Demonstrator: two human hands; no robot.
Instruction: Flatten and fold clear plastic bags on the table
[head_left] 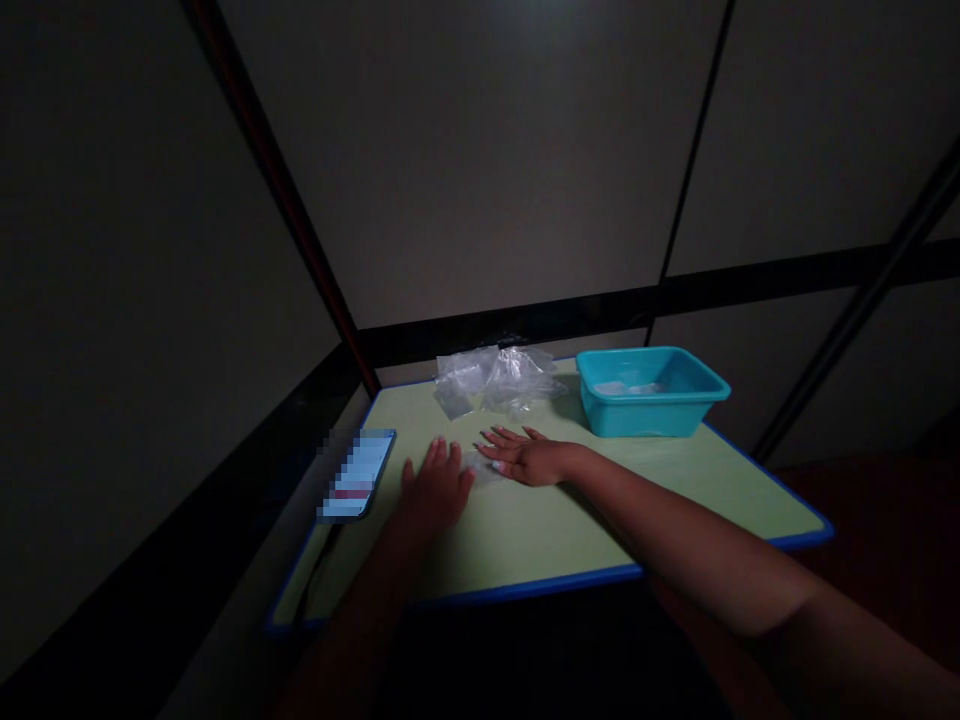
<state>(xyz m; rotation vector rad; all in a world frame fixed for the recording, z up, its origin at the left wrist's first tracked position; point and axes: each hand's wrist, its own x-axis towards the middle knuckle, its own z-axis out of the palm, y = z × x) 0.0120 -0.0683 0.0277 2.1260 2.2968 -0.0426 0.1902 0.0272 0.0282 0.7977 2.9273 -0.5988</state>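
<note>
A small clear plastic bag (489, 470) lies flat on the pale green table (525, 550), between my two hands. My right hand (529, 460) rests palm down over the bag's right part, its fingers stretched out and pointing left. On the other side, my left hand (439, 485) lies with fingers extended forward, its thumb close to the bag's left edge. Neither hand grips anything. Whether the left thumb touches the bag, I cannot tell.
Several clear plastic bags (499, 380) are heaped at the table's back. A turquoise basin (645, 418) with whitish pieces inside stands at the back right. On the left lies a phone (360, 475) with a lit screen. Panelled walls (480, 180) rise behind.
</note>
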